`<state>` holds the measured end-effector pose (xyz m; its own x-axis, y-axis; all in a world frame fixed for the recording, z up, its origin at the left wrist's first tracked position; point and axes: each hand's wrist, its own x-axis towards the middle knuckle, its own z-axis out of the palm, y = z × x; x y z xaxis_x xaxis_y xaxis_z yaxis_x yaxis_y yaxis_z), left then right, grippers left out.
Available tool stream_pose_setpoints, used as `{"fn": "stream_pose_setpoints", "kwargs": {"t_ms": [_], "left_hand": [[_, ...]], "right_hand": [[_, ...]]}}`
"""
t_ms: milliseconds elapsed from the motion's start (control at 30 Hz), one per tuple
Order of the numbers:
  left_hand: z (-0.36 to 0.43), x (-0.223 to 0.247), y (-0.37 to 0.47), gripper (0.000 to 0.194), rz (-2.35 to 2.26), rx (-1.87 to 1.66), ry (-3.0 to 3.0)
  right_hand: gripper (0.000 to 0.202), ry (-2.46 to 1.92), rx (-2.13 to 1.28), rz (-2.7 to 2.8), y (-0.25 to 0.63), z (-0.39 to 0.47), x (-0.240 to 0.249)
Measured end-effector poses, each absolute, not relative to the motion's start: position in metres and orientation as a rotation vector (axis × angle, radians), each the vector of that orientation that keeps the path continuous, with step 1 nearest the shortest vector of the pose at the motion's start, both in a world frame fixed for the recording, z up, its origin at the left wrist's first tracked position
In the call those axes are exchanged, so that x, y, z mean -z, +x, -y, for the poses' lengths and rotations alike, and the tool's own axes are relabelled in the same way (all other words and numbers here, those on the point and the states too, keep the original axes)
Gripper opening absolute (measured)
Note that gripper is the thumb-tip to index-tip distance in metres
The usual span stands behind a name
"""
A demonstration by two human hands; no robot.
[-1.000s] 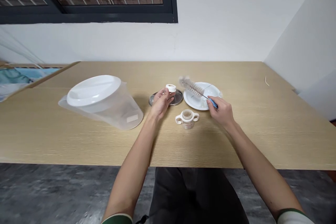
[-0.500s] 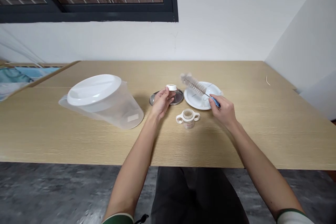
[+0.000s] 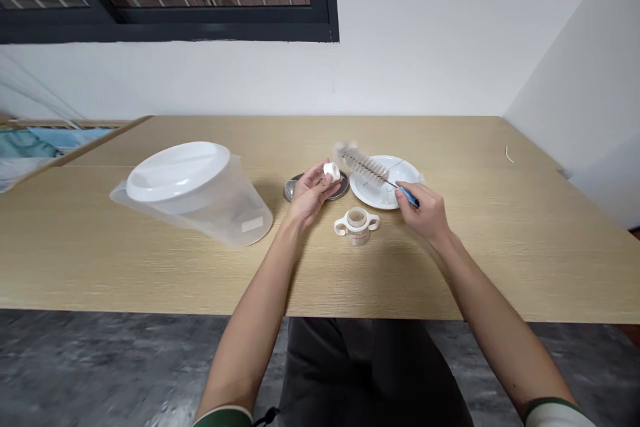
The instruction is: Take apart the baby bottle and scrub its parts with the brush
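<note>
A small white cap (image 3: 331, 172) sits near the center of the frame, pinched in the fingers of the person's left hand (image 3: 310, 197). Just to its right is the bristled head of a pale bottle brush (image 3: 367, 168); whether bristles and cap touch is hard to tell. The right hand (image 3: 427, 212) grips the brush by its blue handle, so the brush slants toward the upper left. Beneath the left hand, partly hidden, lies a shiny metal dish (image 3: 343, 188). Right of it, behind the brush, is a white plate (image 3: 363, 196). Below and between the hands, a small clear bottle (image 3: 358, 237) with two white side handles stands upright. At center left is a large translucent pitcher (image 3: 230, 203) with a white lid (image 3: 180, 170). All rest on a light wood bench (image 3: 150, 273). A thin pale strip (image 3: 509, 155) lies at far right. A dark-framed window (image 3: 215, 25) fills the upper left, set in a white wall (image 3: 425, 33).
</note>
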<state>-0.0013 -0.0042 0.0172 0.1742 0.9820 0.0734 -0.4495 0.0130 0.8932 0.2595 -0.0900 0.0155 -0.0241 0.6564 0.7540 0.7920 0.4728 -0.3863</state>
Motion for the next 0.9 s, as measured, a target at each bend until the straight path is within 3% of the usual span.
{"fn": "stream_pose_setpoints", "kwargs": {"t_ms": [900], "left_hand": [[0.004, -0.013, 0.002, 0.071, -0.713, -1.265, 1.078]], "right_hand": [[0.029, -1.243, 0.181, 1.763, 0.259, 0.088, -0.012]]}}
